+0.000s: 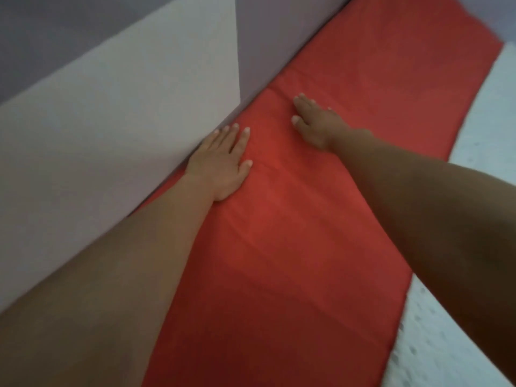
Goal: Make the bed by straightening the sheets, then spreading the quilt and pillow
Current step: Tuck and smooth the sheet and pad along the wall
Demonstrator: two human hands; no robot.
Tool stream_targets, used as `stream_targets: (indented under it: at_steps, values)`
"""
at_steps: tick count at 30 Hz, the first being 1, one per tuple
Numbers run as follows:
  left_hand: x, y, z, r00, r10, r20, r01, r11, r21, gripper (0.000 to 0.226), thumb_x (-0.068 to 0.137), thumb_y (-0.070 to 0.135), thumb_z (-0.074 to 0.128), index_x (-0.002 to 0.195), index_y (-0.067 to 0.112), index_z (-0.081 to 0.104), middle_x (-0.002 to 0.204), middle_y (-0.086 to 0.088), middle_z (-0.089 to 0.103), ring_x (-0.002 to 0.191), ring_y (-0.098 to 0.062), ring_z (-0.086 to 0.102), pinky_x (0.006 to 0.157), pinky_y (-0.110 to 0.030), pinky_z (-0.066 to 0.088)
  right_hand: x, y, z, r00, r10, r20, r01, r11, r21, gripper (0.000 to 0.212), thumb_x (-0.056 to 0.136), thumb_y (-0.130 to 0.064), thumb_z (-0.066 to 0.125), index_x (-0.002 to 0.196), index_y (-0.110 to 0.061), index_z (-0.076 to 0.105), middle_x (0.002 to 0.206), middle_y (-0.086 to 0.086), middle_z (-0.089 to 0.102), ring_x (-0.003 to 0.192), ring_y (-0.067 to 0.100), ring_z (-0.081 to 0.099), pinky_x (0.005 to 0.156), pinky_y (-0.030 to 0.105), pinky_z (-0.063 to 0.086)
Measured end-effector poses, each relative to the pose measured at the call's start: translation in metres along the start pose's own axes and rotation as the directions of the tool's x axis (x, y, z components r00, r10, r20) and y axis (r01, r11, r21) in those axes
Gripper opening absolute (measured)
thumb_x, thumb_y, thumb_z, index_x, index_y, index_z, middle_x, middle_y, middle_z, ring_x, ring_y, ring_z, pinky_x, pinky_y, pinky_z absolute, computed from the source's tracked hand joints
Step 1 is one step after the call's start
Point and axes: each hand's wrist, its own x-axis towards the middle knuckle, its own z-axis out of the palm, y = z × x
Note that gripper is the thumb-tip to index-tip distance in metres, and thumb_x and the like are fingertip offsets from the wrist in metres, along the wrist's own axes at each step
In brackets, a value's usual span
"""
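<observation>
- Red sheet point(321, 219) runs as a long strip from near bottom to top right, mostly smooth, faint lengthwise creases.
- Left hand point(223, 163) lies flat on the sheet, palm down, fingers spread, at the sheet's left edge where it meets the wall point(125, 121).
- Right hand point(312, 121) is also flat on the sheet, palm down, farther up the strip, fingers pointing toward the wall.
- Hands are apart, both forearms bare and extended.
- Wall has a pale panel and a grey-purple section.
- Pale speckled floor point(474, 135) borders the sheet's right edge.
- View is somewhat blurred.
</observation>
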Motion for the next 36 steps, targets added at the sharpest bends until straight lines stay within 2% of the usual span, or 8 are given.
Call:
stream_targets:
  at_steps: [4,7,14,22,29,32,34,36]
  values:
    - [-0.056,0.013,-0.019,0.993,-0.038,0.113,0.034,0.999,0.037,0.066,0.100,0.047,0.019,0.153,0.014,0.000,0.161,-0.009,-0.001,0.149,-0.020,-0.001,0.119,-0.038,-0.003,-0.072,0.002,-0.011,1.000,0.018,-0.011,-0.018,1.000,0.009,0.055,0.105,-0.033,0.027,0.154,-0.015,0.011,0.162,0.005,0.008,0.148,0.023,0.015,0.120,0.042,0.011]
    - [-0.101,0.046,-0.032,0.994,0.032,0.106,-0.030,0.999,-0.015,0.064,0.101,0.041,0.025,0.153,0.009,0.006,0.161,-0.008,0.002,0.149,-0.020,0.001,0.119,-0.039,-0.001,-0.139,0.001,-0.018,1.000,0.021,-0.019,-0.021,1.000,-0.005,0.053,0.104,-0.032,0.029,0.152,-0.013,0.019,0.159,0.008,0.020,0.145,0.022,0.025,0.118,0.041,0.015]
    - [-0.198,0.199,-0.039,0.954,0.264,0.146,-0.239,0.956,-0.168,0.061,0.102,0.036,0.027,0.153,0.013,0.004,0.162,-0.002,0.000,0.148,-0.015,-0.004,0.120,-0.035,-0.001,-0.310,0.051,-0.005,0.987,0.161,-0.002,-0.161,0.987,0.028,0.047,0.104,-0.029,0.031,0.149,-0.013,0.030,0.148,0.011,0.043,0.133,0.027,0.043,0.113,0.039,0.024]
    - [-0.278,0.338,-0.023,0.873,0.434,0.221,-0.377,0.889,-0.259,0.058,0.103,0.031,0.026,0.153,0.012,0.004,0.162,-0.002,0.000,0.148,-0.015,-0.004,0.119,-0.034,-0.003,-0.484,0.113,0.044,0.943,0.329,0.048,-0.333,0.928,0.168,0.046,0.105,-0.029,0.026,0.149,-0.018,0.030,0.144,0.005,0.050,0.132,0.023,0.045,0.114,0.038,0.017]
    - [-0.356,0.429,0.005,0.757,0.522,0.392,-0.432,0.851,-0.298,0.057,0.103,0.028,0.031,0.153,0.013,0.009,0.160,-0.003,0.012,0.148,-0.018,0.006,0.119,-0.033,0.003,-0.624,0.142,0.094,0.872,0.470,0.136,-0.489,0.842,0.229,0.044,0.105,-0.027,0.030,0.148,-0.019,0.033,0.139,0.010,0.053,0.129,0.028,0.047,0.110,0.036,0.026]
    - [-0.375,0.459,0.023,0.719,0.524,0.456,-0.448,0.852,-0.272,0.061,0.101,0.027,0.036,0.153,0.013,0.007,0.157,-0.006,0.023,0.144,-0.020,0.021,0.119,-0.034,0.008,-0.665,0.156,0.120,0.832,0.524,0.183,-0.555,0.797,0.240,0.043,0.104,-0.026,0.030,0.147,-0.021,0.034,0.142,0.009,0.051,0.130,0.028,0.046,0.109,0.036,0.028]
    - [-0.385,0.470,0.035,0.703,0.513,0.492,-0.444,0.858,-0.260,0.067,0.098,0.027,0.041,0.153,0.014,0.005,0.147,-0.008,0.040,0.134,-0.024,0.038,0.117,-0.035,0.017,-0.682,0.164,0.138,0.807,0.544,0.231,-0.589,0.772,0.240,0.042,0.104,-0.026,0.030,0.146,-0.022,0.034,0.141,0.008,0.051,0.127,0.028,0.048,0.107,0.035,0.029]
    - [-0.391,0.480,0.045,0.708,0.497,0.502,-0.439,0.866,-0.237,0.069,0.096,0.031,0.046,0.152,0.016,0.009,0.136,-0.009,0.047,0.123,-0.026,0.045,0.108,-0.035,0.031,-0.695,0.172,0.155,0.782,0.564,0.266,-0.622,0.740,0.257,0.043,0.104,-0.028,0.031,0.146,-0.023,0.034,0.146,0.006,0.046,0.131,0.026,0.045,0.106,0.035,0.028]
